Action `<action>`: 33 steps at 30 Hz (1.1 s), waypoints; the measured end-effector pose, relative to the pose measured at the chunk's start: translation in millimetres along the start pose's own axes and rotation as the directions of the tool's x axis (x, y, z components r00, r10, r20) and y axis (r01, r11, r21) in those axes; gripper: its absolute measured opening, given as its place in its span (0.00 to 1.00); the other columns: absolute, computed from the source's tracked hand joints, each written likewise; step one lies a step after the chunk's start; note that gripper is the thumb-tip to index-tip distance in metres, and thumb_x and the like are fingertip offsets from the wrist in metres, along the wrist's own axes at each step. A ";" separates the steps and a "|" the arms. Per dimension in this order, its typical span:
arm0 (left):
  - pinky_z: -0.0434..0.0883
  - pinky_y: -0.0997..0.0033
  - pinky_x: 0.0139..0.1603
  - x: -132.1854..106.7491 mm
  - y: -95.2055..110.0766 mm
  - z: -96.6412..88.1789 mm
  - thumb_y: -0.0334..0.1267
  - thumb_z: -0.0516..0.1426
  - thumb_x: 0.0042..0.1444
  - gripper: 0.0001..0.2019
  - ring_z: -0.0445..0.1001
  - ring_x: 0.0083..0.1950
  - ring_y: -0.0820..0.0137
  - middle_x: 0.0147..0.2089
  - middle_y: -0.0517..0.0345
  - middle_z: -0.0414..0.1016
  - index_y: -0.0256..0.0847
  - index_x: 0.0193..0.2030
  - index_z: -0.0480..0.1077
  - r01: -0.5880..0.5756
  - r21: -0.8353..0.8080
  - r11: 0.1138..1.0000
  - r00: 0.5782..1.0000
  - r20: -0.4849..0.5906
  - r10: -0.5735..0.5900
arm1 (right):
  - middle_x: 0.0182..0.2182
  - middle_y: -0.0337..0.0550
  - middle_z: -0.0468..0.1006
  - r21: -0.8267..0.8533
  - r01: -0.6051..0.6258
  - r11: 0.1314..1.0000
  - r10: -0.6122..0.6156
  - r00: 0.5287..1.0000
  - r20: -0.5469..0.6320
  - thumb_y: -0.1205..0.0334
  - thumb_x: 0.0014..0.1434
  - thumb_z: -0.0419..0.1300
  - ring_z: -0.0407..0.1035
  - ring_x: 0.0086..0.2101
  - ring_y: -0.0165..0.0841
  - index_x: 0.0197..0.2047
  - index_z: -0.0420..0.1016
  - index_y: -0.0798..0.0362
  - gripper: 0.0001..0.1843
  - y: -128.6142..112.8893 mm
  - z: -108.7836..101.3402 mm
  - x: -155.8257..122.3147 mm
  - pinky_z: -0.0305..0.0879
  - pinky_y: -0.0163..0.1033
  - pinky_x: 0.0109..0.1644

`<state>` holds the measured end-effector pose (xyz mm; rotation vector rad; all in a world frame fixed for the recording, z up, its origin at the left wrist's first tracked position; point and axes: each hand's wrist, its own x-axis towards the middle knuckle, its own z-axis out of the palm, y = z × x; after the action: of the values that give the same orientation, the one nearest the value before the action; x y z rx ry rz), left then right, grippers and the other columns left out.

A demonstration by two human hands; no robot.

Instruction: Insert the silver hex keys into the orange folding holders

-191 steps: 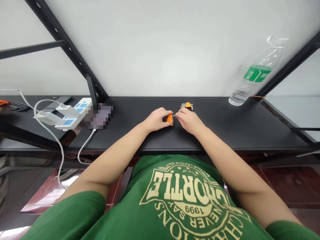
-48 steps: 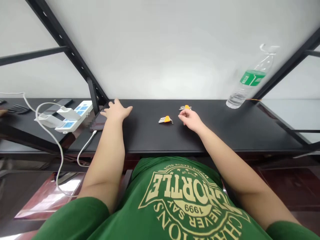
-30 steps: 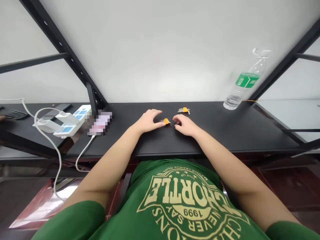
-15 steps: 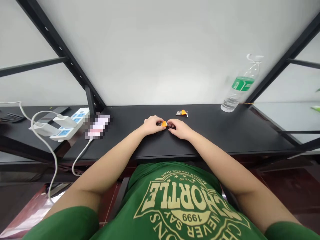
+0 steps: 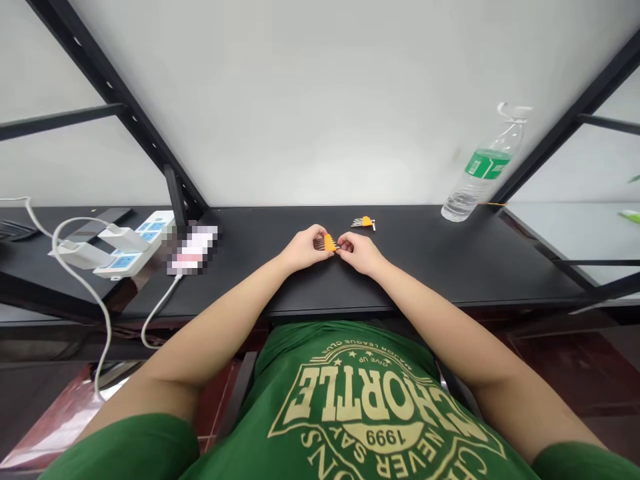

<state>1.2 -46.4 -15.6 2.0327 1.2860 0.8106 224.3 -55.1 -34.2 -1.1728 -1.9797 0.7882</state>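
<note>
Over the middle of the black desk, my left hand grips a hex key set by its side, thumb below and fingers above. Its orange holder carries several thin metal keys that point left under my fingers. My right hand is closed at the right end of the set, thumb and fingertips pinching at a key's end there. Which key they touch is too small to tell. A second hex key set, also in an orange holder, lies on the desk just beyond my right hand.
A clear water bottle with a green label stands at the back right. To the left lie a pixelated phone on a white cable and a white power strip with plugged-in chargers. Black metal shelf posts frame the black desk.
The held hex key set is turned so more of its orange holder shows. My right fingers have drawn closer together at its right end. The view has shifted slightly.
</note>
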 end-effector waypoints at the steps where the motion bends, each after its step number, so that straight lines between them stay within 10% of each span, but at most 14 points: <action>1: 0.77 0.63 0.49 -0.3 0.7 0.7 0.46 0.70 0.48 0.23 0.81 0.44 0.65 0.43 0.59 0.82 0.44 0.48 0.71 -0.003 -0.013 1.000 1.000 -0.005 0.002 | 0.33 0.38 0.77 0.001 0.004 1.000 -0.004 1.000 -0.017 0.62 0.60 0.65 0.71 0.33 0.34 0.39 0.74 0.49 0.04 0.5 -0.7 -0.8 0.68 0.41 0.42; 33: 0.74 0.66 0.44 -11.0 21.0 3.7 0.50 0.66 0.52 0.18 0.81 0.39 0.64 0.39 0.59 0.84 0.45 0.47 0.79 0.020 0.272 0.962 0.996 -0.085 0.003 | 0.31 0.36 0.80 -0.014 0.051 0.999 -0.052 0.993 -0.102 0.56 0.60 0.64 0.72 0.30 0.34 0.41 0.71 0.47 0.08 0.5 -8.4 -9.7 0.68 0.39 0.39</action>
<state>12.0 -64.6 -4.1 2.2246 1.5247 0.7563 234.7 -62.4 -32.2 -1.1415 -1.9245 0.6787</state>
